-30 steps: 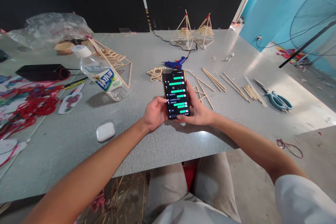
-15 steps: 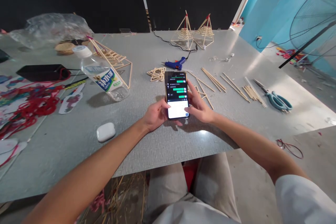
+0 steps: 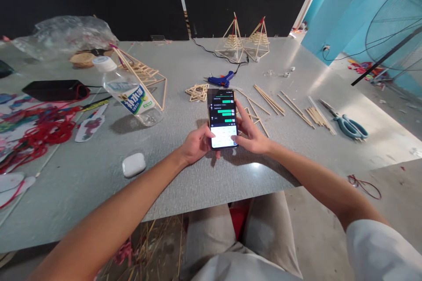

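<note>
A smartphone with a lit chat screen and a light keyboard is held upright above the grey table. My left hand grips its lower left side, thumb over the keyboard. On the lower right side, my right hand is wrapped round the phone, its thumb on the screen. Behind the phone lie a star of wooden sticks and a blue glue gun. A flat stick frame is partly hidden by my right hand.
A tilted clear bottle and a white case are at the left, with red cord farther out. Loose sticks and blue-handled scissors lie right. Two stick pyramids stand at the back.
My thumbs have shifted slightly over the keyboard, and the fingertips under the phone have moved a little. Both hands still hold the phone.
</note>
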`<action>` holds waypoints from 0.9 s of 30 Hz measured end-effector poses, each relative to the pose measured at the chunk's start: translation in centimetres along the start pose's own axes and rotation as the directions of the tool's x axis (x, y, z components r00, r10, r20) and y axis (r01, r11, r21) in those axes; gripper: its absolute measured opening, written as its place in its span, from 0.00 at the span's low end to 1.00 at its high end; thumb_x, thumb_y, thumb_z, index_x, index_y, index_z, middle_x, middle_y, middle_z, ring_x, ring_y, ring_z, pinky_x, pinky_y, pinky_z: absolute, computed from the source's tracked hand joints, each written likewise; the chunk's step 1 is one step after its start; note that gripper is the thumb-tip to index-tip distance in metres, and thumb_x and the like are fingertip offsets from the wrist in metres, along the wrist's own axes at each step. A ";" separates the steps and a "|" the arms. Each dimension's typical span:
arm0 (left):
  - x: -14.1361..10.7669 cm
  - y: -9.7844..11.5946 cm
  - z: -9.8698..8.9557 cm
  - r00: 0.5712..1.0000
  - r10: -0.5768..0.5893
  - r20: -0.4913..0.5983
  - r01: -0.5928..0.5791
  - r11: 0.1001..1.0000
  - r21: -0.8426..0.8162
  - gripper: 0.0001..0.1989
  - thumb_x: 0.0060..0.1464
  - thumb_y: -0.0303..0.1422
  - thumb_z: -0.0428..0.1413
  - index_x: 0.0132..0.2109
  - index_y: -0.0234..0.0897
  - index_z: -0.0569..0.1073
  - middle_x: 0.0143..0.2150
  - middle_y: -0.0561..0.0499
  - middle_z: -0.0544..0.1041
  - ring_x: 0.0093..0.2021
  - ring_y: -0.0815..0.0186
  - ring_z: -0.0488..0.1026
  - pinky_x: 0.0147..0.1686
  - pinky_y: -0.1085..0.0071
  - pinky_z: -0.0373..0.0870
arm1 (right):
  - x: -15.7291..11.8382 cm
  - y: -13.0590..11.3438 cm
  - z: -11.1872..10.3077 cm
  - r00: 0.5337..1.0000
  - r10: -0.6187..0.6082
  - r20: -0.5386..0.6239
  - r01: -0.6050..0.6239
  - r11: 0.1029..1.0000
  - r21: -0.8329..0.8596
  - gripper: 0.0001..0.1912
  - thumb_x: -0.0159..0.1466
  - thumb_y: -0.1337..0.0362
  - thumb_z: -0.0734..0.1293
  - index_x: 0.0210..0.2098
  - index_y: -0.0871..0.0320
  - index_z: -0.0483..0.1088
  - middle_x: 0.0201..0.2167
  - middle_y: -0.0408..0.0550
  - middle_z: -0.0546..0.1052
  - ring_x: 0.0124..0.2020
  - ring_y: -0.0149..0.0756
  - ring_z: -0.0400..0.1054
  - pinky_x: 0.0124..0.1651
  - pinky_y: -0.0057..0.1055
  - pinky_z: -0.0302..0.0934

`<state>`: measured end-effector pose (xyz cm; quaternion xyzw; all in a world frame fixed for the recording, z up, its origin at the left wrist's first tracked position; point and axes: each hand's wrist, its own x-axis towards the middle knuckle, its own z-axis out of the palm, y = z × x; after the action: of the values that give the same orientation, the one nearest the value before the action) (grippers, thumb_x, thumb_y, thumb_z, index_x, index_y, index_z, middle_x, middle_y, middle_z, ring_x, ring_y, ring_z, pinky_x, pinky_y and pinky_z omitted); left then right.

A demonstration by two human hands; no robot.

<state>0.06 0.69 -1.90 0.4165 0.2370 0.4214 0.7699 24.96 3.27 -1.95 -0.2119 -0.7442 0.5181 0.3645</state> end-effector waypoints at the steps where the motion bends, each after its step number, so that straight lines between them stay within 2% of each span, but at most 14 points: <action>1: 0.0 0.0 0.0 1.000 0.001 0.000 -0.001 1.000 0.000 0.20 0.55 0.32 0.62 0.55 0.33 0.81 0.50 0.40 0.89 0.41 0.51 0.87 0.23 0.63 0.85 | 0.0 -0.1 0.0 1.000 0.002 0.003 -0.002 1.000 0.003 0.66 0.75 0.51 0.74 0.91 0.40 0.22 0.72 0.61 0.77 0.62 0.54 0.81 0.64 0.58 0.81; 5: -0.1 0.0 0.1 1.000 -0.002 -0.002 0.002 1.000 -0.004 0.20 0.55 0.31 0.61 0.55 0.34 0.81 0.50 0.40 0.89 0.41 0.51 0.87 0.24 0.62 0.86 | 0.0 -0.2 0.1 1.000 -0.001 0.000 0.001 1.000 0.017 0.66 0.75 0.51 0.74 0.91 0.41 0.23 0.72 0.61 0.78 0.60 0.52 0.82 0.62 0.56 0.81; 8: -0.1 0.2 0.2 1.000 0.000 -0.007 -0.001 1.000 -0.017 0.19 0.54 0.31 0.62 0.53 0.34 0.81 0.48 0.42 0.89 0.37 0.53 0.86 0.23 0.61 0.86 | 0.1 0.0 0.2 1.000 0.005 -0.023 -0.003 0.997 0.073 0.64 0.74 0.51 0.74 0.91 0.40 0.26 0.71 0.58 0.79 0.58 0.50 0.82 0.60 0.54 0.82; 11: -0.1 0.3 0.2 1.000 -0.013 0.001 0.013 0.999 -0.044 0.17 0.54 0.31 0.62 0.51 0.33 0.82 0.45 0.42 0.88 0.36 0.53 0.85 0.24 0.60 0.87 | 0.3 0.3 0.3 0.997 0.041 -0.069 -0.030 0.989 0.145 0.54 0.79 0.52 0.69 0.91 0.37 0.32 0.69 0.55 0.82 0.55 0.48 0.83 0.58 0.54 0.83; 13: -0.1 0.3 0.2 1.000 -0.026 0.014 0.027 0.998 -0.052 0.17 0.55 0.32 0.61 0.51 0.32 0.82 0.46 0.40 0.88 0.39 0.51 0.86 0.25 0.59 0.87 | 0.3 0.3 0.4 0.994 0.054 -0.091 -0.043 0.992 0.123 0.50 0.81 0.52 0.66 0.91 0.38 0.34 0.67 0.55 0.83 0.53 0.47 0.82 0.55 0.52 0.83; 15: 0.0 0.2 0.1 0.999 -0.029 0.016 0.029 0.999 -0.042 0.18 0.56 0.33 0.60 0.52 0.32 0.83 0.48 0.38 0.89 0.41 0.49 0.86 0.25 0.59 0.87 | 0.3 0.1 0.4 0.996 0.035 -0.077 -0.030 0.998 0.062 0.56 0.80 0.50 0.70 0.91 0.40 0.30 0.67 0.58 0.83 0.54 0.47 0.82 0.54 0.49 0.83; 17: 0.0 0.2 0.1 0.999 -0.034 0.017 0.034 0.999 -0.024 0.20 0.56 0.34 0.60 0.53 0.31 0.83 0.50 0.36 0.89 0.44 0.47 0.87 0.25 0.60 0.86 | 0.2 -0.2 0.5 0.999 0.008 -0.035 -0.007 1.000 0.015 0.67 0.75 0.50 0.77 0.91 0.41 0.24 0.69 0.61 0.81 0.56 0.49 0.82 0.55 0.47 0.83; 20: 0.0 0.2 0.3 0.998 -0.054 0.029 0.054 0.998 -0.017 0.24 0.57 0.37 0.60 0.57 0.30 0.84 0.52 0.33 0.89 0.47 0.45 0.87 0.25 0.61 0.85 | 0.0 -0.8 0.7 1.000 0.008 0.023 -0.008 1.000 -0.007 0.79 0.69 0.51 0.83 0.89 0.39 0.16 0.74 0.64 0.76 0.60 0.52 0.83 0.56 0.49 0.85; 23: -0.1 0.3 0.4 0.998 -0.066 0.001 0.066 0.998 -0.014 0.26 0.57 0.38 0.60 0.60 0.30 0.83 0.55 0.33 0.89 0.46 0.44 0.87 0.26 0.59 0.86 | 0.1 -1.4 0.8 0.998 0.016 0.063 -0.017 1.000 0.005 0.83 0.68 0.54 0.85 0.87 0.35 0.11 0.79 0.67 0.69 0.63 0.55 0.82 0.56 0.50 0.86; 27: -0.3 0.5 0.5 0.997 -0.078 -0.014 0.078 0.997 0.004 0.27 0.56 0.38 0.61 0.60 0.30 0.83 0.55 0.33 0.88 0.48 0.42 0.87 0.31 0.54 0.88 | 0.2 -1.7 0.9 0.996 -0.007 0.089 0.004 0.999 0.032 0.85 0.67 0.58 0.85 0.86 0.37 0.09 0.81 0.69 0.66 0.67 0.57 0.80 0.60 0.52 0.86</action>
<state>0.05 0.37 -1.19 0.4058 0.2596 0.3932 0.7831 24.28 2.23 -0.51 -0.1808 -0.7518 0.5380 0.3356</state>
